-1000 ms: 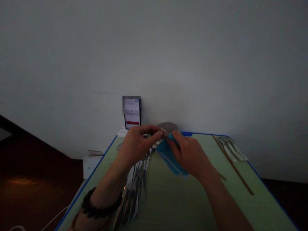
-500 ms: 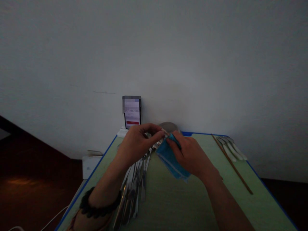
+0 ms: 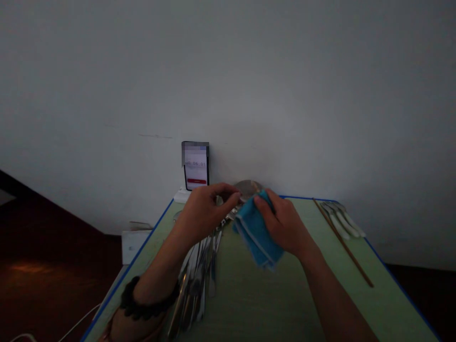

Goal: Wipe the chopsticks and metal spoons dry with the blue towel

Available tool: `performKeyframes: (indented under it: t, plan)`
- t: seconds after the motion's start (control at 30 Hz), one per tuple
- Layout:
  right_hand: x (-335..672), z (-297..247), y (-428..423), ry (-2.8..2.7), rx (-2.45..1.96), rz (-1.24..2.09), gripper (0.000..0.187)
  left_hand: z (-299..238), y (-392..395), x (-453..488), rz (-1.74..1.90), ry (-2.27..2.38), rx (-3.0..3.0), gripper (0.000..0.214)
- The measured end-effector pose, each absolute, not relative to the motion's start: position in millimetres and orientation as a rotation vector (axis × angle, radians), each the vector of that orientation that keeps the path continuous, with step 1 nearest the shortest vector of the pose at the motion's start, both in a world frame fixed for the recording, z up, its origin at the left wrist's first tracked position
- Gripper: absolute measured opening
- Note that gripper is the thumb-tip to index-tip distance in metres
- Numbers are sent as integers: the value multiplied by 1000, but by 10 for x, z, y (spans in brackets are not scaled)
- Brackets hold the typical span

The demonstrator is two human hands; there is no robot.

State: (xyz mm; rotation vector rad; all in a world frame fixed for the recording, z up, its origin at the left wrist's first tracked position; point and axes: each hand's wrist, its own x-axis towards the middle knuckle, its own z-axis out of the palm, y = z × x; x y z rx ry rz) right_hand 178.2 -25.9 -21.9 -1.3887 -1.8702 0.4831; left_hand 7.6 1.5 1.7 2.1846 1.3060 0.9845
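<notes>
My left hand (image 3: 204, 211) is closed in a pinch on a thin utensil whose end pokes out toward the right; what kind of utensil I cannot make out. My right hand (image 3: 285, 222) is closed on a folded blue cloth (image 3: 254, 232), which wraps the utensil's other end just right of my left fingers. Both hands hover over the far middle of a green table (image 3: 249, 294). Below my left hand lies a pile of several metal utensils (image 3: 199, 275). A dark bead bracelet sits on my left wrist.
A phone (image 3: 195, 166) with a lit screen leans against the white wall at the table's far edge. A metal bowl's rim (image 3: 247, 186) shows behind my hands. At the far right lie a long brown chopstick (image 3: 344, 243) and white-handled utensils (image 3: 344, 219).
My right hand has pushed the blue cloth up and over the utensil's end, covering the tip that showed before. My left hand has hardly moved.
</notes>
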Motion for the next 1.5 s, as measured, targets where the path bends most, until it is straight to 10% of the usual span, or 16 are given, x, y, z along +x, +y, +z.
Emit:
performKeyframes:
  t: [0.67,1.17,1.5]
  plan:
    - [1922,-279,8,-483,-799,993,46,-180,-140,216,116,876,2211,28]
    - [1953,-319,51,-315,-901,1109,27,-29,-103,86,201,946,2246,37]
    - [1721,-426,-20,-494,-951,1042,48,6,-81,15,416,966,2102,55]
